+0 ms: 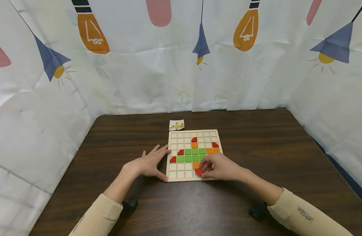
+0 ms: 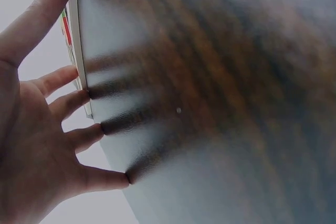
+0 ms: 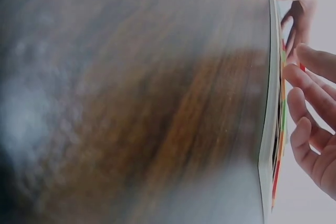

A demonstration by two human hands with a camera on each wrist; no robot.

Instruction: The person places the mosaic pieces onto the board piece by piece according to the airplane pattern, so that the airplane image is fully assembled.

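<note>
A pale wooden grid board point(image 1: 181, 175) lies on the table, holding green squares point(image 1: 195, 151), orange squares point(image 1: 194, 145) and red quarter-round pieces point(image 1: 194, 139). With fingers spread, my left hand point(image 1: 148, 164) rests at the board's left edge, thumb near the front corner. In the left wrist view, the fingertips of that hand point(image 2: 47, 135) touch the table and board edge. My right hand point(image 1: 220, 167) is over the front right of the board, thumb and index finger pinching a red quarter-round piece point(image 1: 198, 171). The right wrist view shows a sliver of the red piece point(image 3: 302, 67) between them.
A small picture card point(image 1: 176, 125) with a coloured grid pattern lies behind the board's far left corner. The dark wooden table point(image 1: 133, 131) meets a white printed curtain point(image 1: 157, 82) at the back and sides.
</note>
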